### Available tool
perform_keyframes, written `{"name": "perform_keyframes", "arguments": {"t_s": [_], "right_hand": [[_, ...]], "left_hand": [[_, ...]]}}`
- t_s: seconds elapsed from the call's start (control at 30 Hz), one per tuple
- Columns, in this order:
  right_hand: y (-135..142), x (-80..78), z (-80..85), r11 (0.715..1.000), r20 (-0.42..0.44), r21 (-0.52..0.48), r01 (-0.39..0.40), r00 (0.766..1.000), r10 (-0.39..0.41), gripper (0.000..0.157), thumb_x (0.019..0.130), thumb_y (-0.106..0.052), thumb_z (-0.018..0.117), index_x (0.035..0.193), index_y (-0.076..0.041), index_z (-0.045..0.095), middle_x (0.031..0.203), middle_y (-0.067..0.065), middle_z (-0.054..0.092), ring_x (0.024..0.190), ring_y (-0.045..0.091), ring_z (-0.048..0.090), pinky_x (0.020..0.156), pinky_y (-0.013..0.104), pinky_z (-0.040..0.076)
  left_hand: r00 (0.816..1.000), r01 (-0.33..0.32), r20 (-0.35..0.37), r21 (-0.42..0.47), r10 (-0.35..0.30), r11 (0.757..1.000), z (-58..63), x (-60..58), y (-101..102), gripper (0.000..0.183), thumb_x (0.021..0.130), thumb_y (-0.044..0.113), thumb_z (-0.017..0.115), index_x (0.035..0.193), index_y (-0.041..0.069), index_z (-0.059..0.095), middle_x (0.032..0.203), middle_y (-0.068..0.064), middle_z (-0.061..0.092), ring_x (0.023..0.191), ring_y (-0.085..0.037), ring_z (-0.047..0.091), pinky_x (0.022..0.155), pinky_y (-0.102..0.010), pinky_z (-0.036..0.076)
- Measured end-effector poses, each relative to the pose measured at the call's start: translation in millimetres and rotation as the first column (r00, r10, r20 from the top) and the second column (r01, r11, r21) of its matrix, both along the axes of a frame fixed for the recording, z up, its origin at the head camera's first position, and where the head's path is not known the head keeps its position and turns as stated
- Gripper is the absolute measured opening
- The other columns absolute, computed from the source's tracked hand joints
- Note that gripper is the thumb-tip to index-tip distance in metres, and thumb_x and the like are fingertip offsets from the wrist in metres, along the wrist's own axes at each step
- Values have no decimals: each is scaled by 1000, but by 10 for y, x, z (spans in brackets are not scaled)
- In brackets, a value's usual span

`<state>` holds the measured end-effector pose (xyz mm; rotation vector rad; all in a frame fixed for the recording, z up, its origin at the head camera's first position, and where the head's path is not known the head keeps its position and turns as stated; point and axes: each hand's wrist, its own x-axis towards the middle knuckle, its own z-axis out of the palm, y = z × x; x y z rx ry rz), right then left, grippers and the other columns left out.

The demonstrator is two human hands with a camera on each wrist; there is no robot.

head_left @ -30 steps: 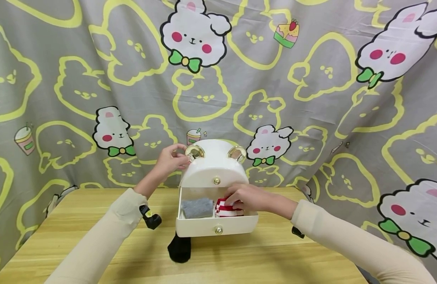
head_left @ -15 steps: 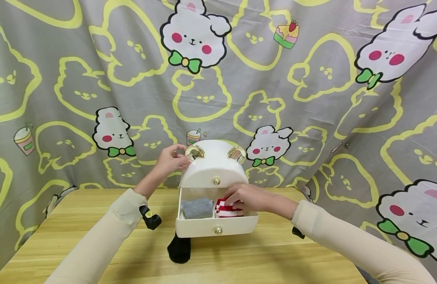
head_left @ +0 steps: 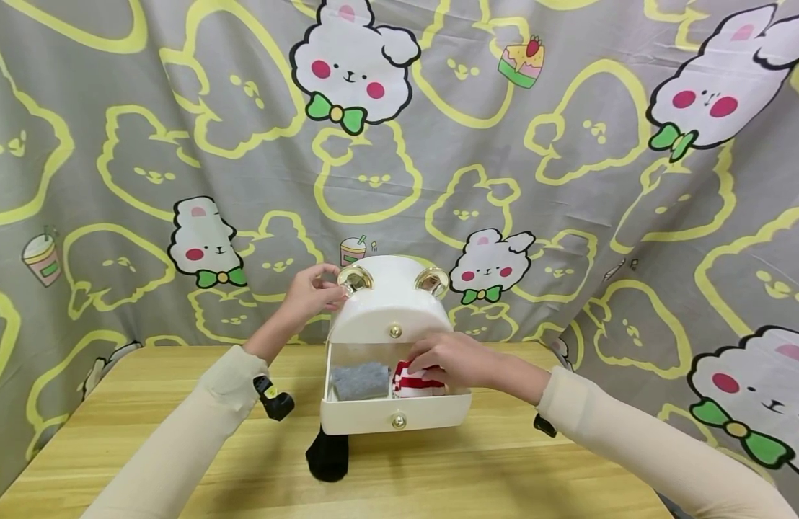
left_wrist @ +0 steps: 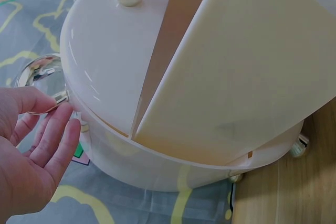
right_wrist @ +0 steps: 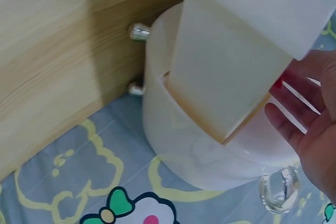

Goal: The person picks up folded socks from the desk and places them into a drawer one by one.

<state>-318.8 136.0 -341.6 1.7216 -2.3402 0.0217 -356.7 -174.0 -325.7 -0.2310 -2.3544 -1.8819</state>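
A white cabinet (head_left: 389,299) with gold bear-like ears stands on the table, its lower drawer (head_left: 396,416) pulled out. My left hand (head_left: 315,292) pinches the left gold ear (left_wrist: 44,74) between thumb and fingers. Inside the drawer, a folded grey cloth (head_left: 360,380) lies in the left part. On the right side sits a folded red-and-white striped sock (head_left: 417,386), which the fingers of my right hand (head_left: 454,358) hold from above; they hide its upper part. In the right wrist view, only a sliver of red shows by the fingers.
A black sock (head_left: 328,455) lies on the wooden table (head_left: 257,468), partly beneath the drawer's front left corner. The upper drawer with its gold knob (head_left: 395,331) is closed. A patterned curtain (head_left: 373,166) hangs behind the table.
My right hand shifts very slightly over the striped sock. The left hand, cabinet and drawer stay where they were.
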Motion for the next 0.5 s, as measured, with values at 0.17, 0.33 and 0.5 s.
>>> {"name": "perform_keyframes", "arguments": {"t_s": [0.17,0.33,0.5], "right_hand": [[-26,66,56,999,-33,-31,-17,999,16,18,89,-12,79,105,-17,79,112,0,75,107,20,68,92,34,59],[-58,185,122,992,-99,-98,-73,993,64,22,85,-13,83,107,-16,78,108,-1,74,103,17,68,88,31,59],[-109,364,147,968,-184,-179,-176,973,142,26,83,-16,85,107,-16,77,105,-2,74,100,16,68,88,29,58]], "left_hand": [[1000,-3,3,5,3,1000,-3,1,-2,30,95,7,68,122,2,58,91,-6,72,76,-9,73,78,-34,64],[1000,9,-1,9,-9,1000,-2,7,-6,31,95,7,68,123,1,57,93,-7,73,76,-9,74,78,-33,64],[1000,9,-2,5,-9,1000,3,2,-1,31,95,7,68,124,1,57,97,-11,74,77,-9,74,83,-40,64]]}}
